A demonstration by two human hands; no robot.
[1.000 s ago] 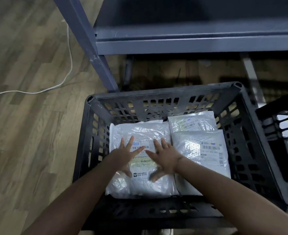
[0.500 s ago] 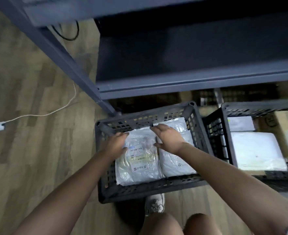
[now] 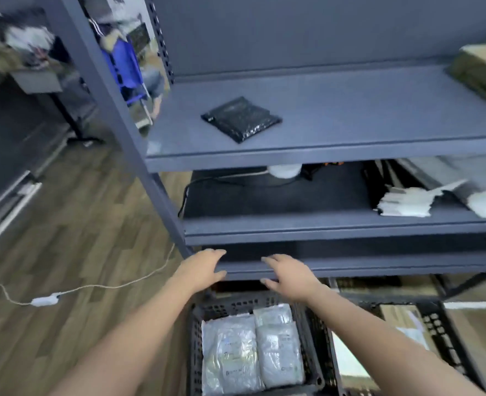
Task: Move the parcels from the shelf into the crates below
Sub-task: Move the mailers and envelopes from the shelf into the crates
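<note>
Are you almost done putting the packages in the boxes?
Not yet. White parcels already lie in the black crate. Both hands, left hand and right hand, are empty. A black parcel and a brown box wait on the shelf.

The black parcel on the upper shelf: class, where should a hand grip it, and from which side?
Judging by its pose, grip the near corner of the black parcel, coming from the front. It lies flat and thin, turned diagonally on the shelf, that corner pointing toward the open edge. Both hands are empty.
</note>
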